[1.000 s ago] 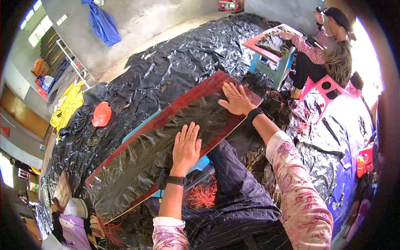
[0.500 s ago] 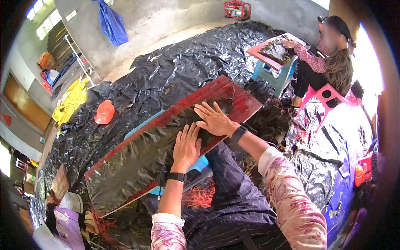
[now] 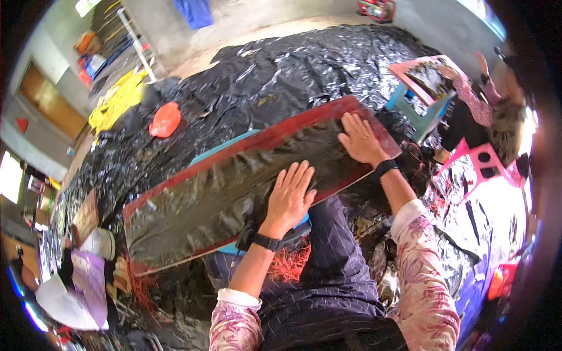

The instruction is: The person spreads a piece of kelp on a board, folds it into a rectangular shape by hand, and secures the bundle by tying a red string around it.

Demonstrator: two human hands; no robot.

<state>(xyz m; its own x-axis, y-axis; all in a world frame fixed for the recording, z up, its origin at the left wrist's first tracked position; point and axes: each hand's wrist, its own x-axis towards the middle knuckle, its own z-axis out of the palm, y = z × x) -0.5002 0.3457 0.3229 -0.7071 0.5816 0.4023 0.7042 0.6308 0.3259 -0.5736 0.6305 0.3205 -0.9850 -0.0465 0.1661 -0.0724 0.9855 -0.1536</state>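
A long red board (image 3: 333, 110) lies slantwise across my lap, resting over a light-blue stool or support (image 3: 225, 147). Most of it is covered by a thin, dark, wrinkled sheet (image 3: 228, 181) that looks like plastic film or wet leaf. My left hand (image 3: 291, 196) lies flat on the sheet near the board's close edge, fingers stretched out. Farther right, my right hand (image 3: 364, 141) rests with spread fingers at the sheet's right end, close to the bare red strip. Neither hand grasps anything. Creases run through the sheet's left half and along its far side.
Black plastic sheeting (image 3: 246, 96) covers the floor. At the right, a person (image 3: 506, 126) on a pink stool (image 3: 489, 164) works at a small table (image 3: 404, 70). Red fibre strands (image 3: 291, 262) lie under the board. A red plastic bag (image 3: 165, 120) and yellow sheet (image 3: 120, 99) are at the left.
My hands have moved apart: the right slid toward the sheet's right end, and the left moved slightly right along the close edge. The view has shifted too.
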